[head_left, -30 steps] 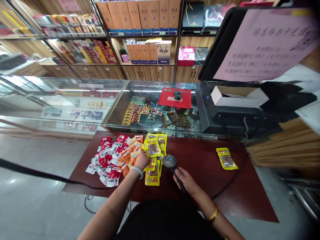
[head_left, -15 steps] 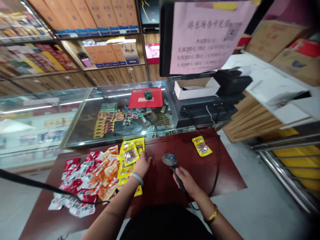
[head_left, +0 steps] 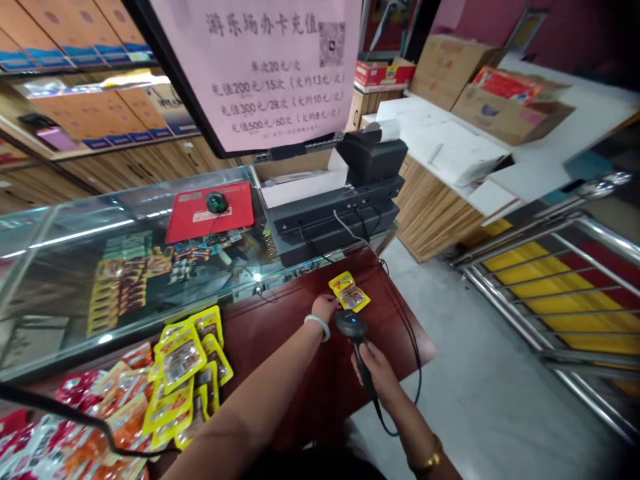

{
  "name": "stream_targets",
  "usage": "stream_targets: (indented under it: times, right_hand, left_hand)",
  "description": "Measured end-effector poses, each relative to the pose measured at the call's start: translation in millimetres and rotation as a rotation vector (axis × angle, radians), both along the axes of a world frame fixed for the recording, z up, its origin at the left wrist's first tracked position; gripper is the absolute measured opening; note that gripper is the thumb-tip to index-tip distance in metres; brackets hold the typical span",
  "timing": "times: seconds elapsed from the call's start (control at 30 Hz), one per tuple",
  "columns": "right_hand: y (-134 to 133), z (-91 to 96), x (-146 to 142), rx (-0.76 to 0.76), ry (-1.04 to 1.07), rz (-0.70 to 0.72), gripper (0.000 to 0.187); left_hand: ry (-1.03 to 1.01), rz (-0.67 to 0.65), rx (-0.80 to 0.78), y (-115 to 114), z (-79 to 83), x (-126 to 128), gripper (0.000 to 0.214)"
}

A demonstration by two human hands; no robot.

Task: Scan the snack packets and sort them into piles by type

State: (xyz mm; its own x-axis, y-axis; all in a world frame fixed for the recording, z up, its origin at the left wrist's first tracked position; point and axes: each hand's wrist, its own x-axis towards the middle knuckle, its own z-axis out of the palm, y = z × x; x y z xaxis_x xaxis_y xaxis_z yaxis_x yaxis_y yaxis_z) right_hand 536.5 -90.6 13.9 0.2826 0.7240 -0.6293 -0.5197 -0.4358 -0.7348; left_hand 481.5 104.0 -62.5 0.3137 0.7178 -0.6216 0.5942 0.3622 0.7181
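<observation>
My left hand point(head_left: 326, 309), with a pale bangle at its wrist, is at the left edge of a single yellow snack packet point(head_left: 354, 299) lying on the dark red tabletop point(head_left: 273, 333). Its fingers are drawn together at the packet's edge. My right hand point(head_left: 377, 373) is wrapped round the handle of a black barcode scanner point(head_left: 351, 325). A blue light glows on the scanner's head, just below the packet. Several more yellow snack packets point(head_left: 184, 357) lie heaped at the left, beside orange packets point(head_left: 131, 413) and red-and-white packets point(head_left: 37, 443).
Behind the table stands a glass display counter point(head_left: 150, 200) with a red mat point(head_left: 190, 217) and a mouse point(head_left: 216, 202). A monitor back with a pink notice point(head_left: 280, 87) rises above a cash drawer point(head_left: 330, 213). The scanner cable point(head_left: 415, 347) loops at right, near a metal railing point(head_left: 520, 333).
My left hand has moved right, from the heap of yellow packets to the single packet. The view has turned right. My right hand still holds the scanner, now closer to that packet.
</observation>
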Motion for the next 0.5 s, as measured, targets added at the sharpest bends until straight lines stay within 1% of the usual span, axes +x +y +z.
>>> stream_targets:
  times: [0.1,0.17,0.23,0.3,0.37,0.43,0.5]
  right_hand:
    - [-8,-4.6,11,-0.024,-0.008,-0.039,0.063]
    - [-13,-6.9,15,-0.047,-0.002,-0.064,0.064]
    - [-16,-8.6,16,-0.063,0.007,-0.087,0.063]
    - [-16,-9.6,15,-0.069,0.010,-0.089,0.063]
    - [-15,-10.2,14,-0.078,0.014,-0.075,0.066]
    - [-12,-10.6,11,-0.086,0.011,-0.051,0.067]
    - [-8,-11.0,5,-0.080,-0.002,-0.009,0.063]
  left_hand:
    - [0.057,0.037,-0.016,9,-9.0,26,0.024]
    - [0.087,0.061,0.011,14,-13.8,35,0.024]
    - [0.102,0.081,0.069,17,-18.2,37,0.020]
    - [0.077,0.089,0.152,18,-21.9,33,0.017]
    - [0.009,0.091,0.211,17,-23.6,23,0.017]
    - [-0.078,0.118,0.199,14,-21.6,6,0.018]
    - [-0.169,0.184,0.138,12,-15.2,-15,0.019]
